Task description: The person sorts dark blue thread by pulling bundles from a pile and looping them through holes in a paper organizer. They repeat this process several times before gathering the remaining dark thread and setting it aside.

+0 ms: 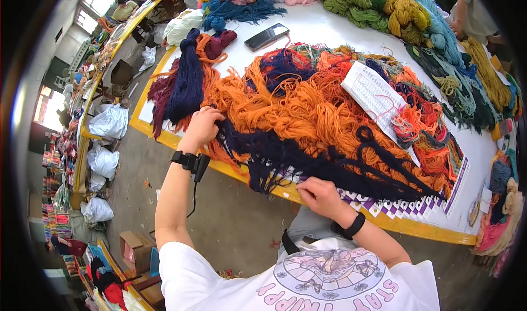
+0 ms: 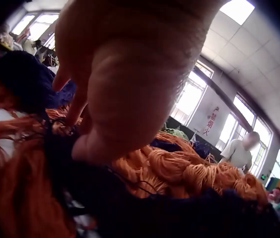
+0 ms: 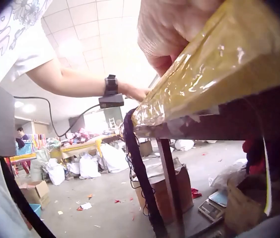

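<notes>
A long spread of navy yarn (image 1: pixel 307 160) lies along the front of the table over a heap of orange yarn (image 1: pixel 291 113). At its left end my left hand (image 1: pixel 204 126) pinches some of the navy strands, with thumb and fingertips down in them in the left wrist view. My right hand (image 1: pixel 321 197) is at the table's front edge with fingers bent, fingertips right by the lower border of the navy yarn. In the right wrist view the yellow edge (image 3: pixel 194 74) hides those fingertips, so I cannot tell whether they hold strands.
A navy skein (image 1: pixel 185 80) and maroon yarn (image 1: pixel 163 91) lie to the left. Behind the heap is a phone (image 1: pixel 267 37); a printed sheet (image 1: pixel 373 96) rests on the yarn. Purple-and-white cards (image 1: pixel 379 206) line the front edge. More skeins (image 1: pixel 351 3) pile at the back.
</notes>
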The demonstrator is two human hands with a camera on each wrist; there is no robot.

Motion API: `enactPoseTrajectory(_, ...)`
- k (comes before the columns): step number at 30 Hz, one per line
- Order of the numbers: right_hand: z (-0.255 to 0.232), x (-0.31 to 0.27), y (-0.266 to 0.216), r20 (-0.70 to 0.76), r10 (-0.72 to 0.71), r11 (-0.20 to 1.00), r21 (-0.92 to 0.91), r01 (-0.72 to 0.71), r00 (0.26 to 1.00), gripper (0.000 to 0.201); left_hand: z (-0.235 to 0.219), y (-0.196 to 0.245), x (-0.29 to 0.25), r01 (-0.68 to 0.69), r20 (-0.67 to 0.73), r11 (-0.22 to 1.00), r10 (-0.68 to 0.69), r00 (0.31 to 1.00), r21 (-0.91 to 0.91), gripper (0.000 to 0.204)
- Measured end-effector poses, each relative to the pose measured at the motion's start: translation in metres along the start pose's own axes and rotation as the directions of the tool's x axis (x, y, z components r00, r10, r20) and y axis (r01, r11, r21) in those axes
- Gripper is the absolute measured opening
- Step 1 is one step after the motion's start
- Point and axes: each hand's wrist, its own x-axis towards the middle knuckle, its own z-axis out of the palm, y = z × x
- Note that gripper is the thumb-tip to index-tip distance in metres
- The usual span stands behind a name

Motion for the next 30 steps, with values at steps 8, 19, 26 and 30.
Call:
enactPoseTrajectory(8,0.002,-0.005,0.0,-0.042,-0.01,1.0,0.003,0.01,0.999,0.009,-0.051,-0.004,-0.081,0.147,-0.234,0.964,-0.2,0.952,-0.223,0.015)
enactPoseTrajectory(19,0.006,-0.007,0.0,-0.078,-0.019,1.0,-0.019,0.018,0.997,0.007,-0.137,0.07,-0.236,0.339,0.167,0.43,-0.389,0.906,-0.837,0.026)
enactPoseTrajectory(26,0.006,-0.007,-0.004,0.045,-0.023,0.983,-0.18,0.031,0.999,0.008,-0.092,0.034,-0.329,0.075,-0.054,0.158,-0.685,0.727,-0.985,0.025)
enactPoseTrajectory(30,0.022,0.024,-0.026,0.443,-0.14,0.782,-0.499,0.373,0.885,0.008,-0.072,0.025,-0.331,0.028,-0.117,0.183,-0.733,0.67,-0.983,0.02)
